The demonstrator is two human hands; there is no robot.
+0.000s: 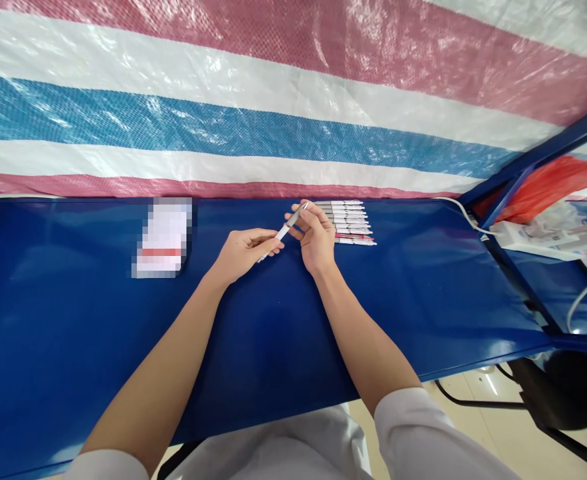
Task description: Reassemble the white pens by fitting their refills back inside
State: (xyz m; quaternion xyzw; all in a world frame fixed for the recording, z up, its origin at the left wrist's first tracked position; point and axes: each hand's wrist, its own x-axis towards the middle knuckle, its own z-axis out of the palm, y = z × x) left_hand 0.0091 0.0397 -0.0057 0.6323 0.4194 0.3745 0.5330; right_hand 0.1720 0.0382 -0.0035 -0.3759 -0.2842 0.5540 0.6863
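Observation:
A white and grey pen (287, 227) is held at a slant between my two hands, its tip end up and to the right. My left hand (248, 252) pinches its lower part between thumb and fingers. The fingers of my right hand (317, 235) are curled around the upper end, near the tip. Just beyond my right hand, several white pens (351, 217) lie side by side in a stack of rows, with a pinkish-red one (354, 237) near the close end. My right hand hides the left ends of some of them.
A blurred white object with a red band (161, 233) lies on the blue table (98, 347) at the left. Behind stands a striped plastic sheet (273, 127). At the right are a blue metal frame, a red bag (548, 187), a white cable and a black chair.

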